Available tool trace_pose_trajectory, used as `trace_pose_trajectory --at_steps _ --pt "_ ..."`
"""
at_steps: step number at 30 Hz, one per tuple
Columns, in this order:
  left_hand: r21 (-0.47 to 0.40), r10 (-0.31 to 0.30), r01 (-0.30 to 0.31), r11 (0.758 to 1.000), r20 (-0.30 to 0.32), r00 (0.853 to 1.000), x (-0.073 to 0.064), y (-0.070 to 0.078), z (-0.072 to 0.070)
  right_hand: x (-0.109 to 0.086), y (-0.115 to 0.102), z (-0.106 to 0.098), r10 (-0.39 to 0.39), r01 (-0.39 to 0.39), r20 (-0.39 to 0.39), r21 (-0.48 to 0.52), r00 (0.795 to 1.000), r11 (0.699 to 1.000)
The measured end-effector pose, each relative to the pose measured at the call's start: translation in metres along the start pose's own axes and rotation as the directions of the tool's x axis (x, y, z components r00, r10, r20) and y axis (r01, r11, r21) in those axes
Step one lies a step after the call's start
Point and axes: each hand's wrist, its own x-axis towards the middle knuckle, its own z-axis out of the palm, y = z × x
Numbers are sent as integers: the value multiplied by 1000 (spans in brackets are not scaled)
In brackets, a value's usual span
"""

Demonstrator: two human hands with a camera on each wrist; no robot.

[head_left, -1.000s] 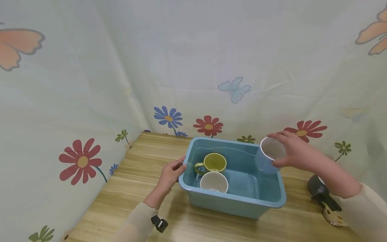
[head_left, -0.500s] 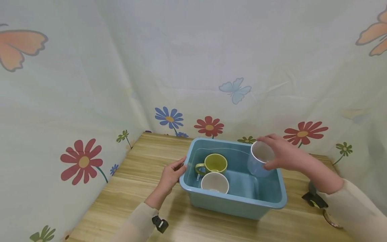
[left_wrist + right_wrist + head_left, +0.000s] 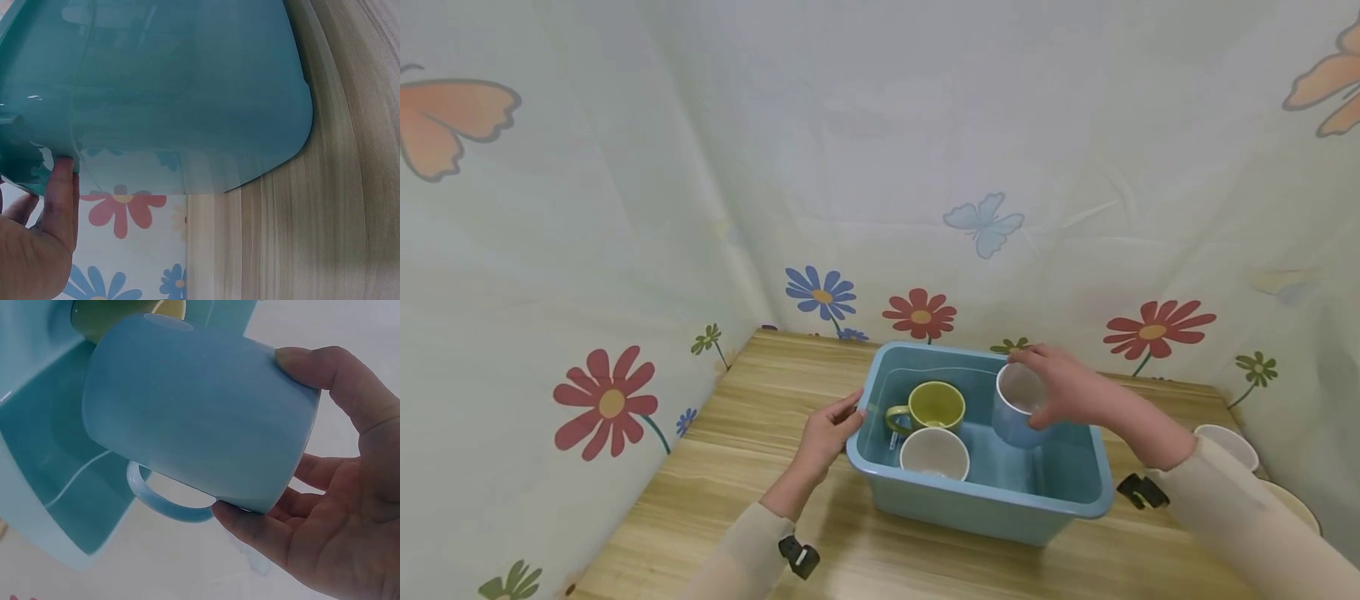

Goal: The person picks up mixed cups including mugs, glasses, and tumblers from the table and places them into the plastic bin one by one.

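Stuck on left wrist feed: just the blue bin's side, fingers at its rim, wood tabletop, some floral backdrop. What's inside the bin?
Observer: Head view shows a yellow-green mug and a white-lined cup next to each other in the blue bin.
Operator: Right hand busy?
Observer: Yes, the right hand grips a light-blue mug near its rim.
Operator: Handle on that one? Which end's the hand at?
Observer: Right wrist view shows a looped handle on its side; the hand is at the mouth end.
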Motion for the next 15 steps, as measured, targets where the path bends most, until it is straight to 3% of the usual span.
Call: trace_pose_trajectory --at_steps 15 --pt "-7 -3 3 1000 -6 1000 1 -1 1 19 -1 17 -21 19 74 32 997 999"
